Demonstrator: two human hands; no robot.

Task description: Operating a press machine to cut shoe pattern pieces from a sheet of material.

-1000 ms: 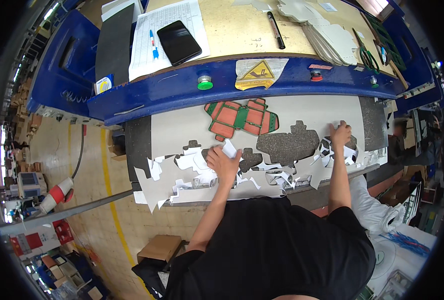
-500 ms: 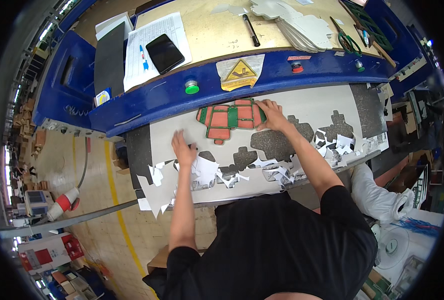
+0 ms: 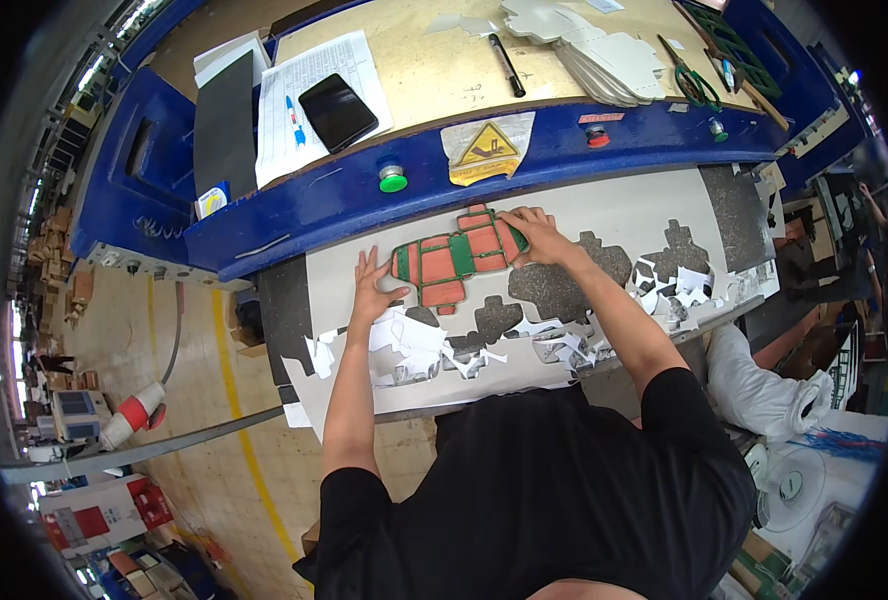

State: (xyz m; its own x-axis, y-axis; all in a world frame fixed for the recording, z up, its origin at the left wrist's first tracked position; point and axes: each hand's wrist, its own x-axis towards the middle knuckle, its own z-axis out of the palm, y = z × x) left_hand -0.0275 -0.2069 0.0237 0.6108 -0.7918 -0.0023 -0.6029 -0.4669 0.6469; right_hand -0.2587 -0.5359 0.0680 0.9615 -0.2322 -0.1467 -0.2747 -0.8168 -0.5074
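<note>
A cutting die [image 3: 461, 255] with orange pads and green edging lies on the grey-white sheet [image 3: 349, 262], slightly tilted, its right end higher. My right hand [image 3: 542, 238] grips the die's right end, fingers over the far edge and thumb on the near side. Beside the left end, my left hand [image 3: 372, 288] has its fingers spread and its thumb pointing at the die. Whether that hand touches the die is hard to tell. Die-shaped holes in the sheet, such as the large dark cutout [image 3: 556, 292], show the speckled board beneath.
Torn white scraps [image 3: 409, 340] lie along the sheet's near edge. The blue machine beam [image 3: 334, 195] with a green button [image 3: 392, 179] and a red button [image 3: 597, 137] runs behind. Above it are a phone [image 3: 338, 112], a marker [image 3: 507, 65], stacked cut pieces [image 3: 604, 55] and scissors [image 3: 694, 82].
The die has turned a little and its left part has come nearer to me. My left hand has moved up beside its left end. My right hand has stayed on the right end.
</note>
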